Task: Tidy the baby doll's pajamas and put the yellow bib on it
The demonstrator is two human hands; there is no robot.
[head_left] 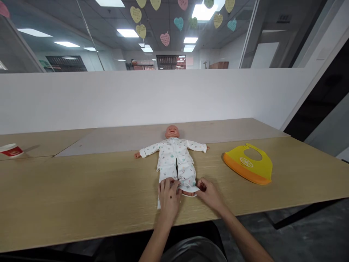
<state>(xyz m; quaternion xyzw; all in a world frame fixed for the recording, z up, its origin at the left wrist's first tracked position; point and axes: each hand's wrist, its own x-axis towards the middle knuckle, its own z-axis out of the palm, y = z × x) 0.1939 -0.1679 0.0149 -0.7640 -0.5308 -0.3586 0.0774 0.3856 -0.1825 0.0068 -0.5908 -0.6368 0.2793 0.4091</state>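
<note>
A baby doll (172, 131) lies on its back on the table, arms spread, head toward the wall. It wears a white patterned jacket (174, 150) and matching trousers (187, 173). My right hand (209, 193) is closed, thumb and fingers pinching the outer edge of the cuff on the right-side leg. Inside that cuff, a bit of the doll's foot (188, 193) shows. My left hand (169, 198) lies across the other trouser leg, its fingers bent and its thumb side at the inner edge of the same cuff. It hides much of that leg's lower end.
To the right lies a yellow and orange baby bib (257, 165). A red and white paper cup (11, 150) stands at the far left of the wooden table (95, 196). Behind the table rises a white wall (131, 96) with glass above it, bearing heart-shaped notes.
</note>
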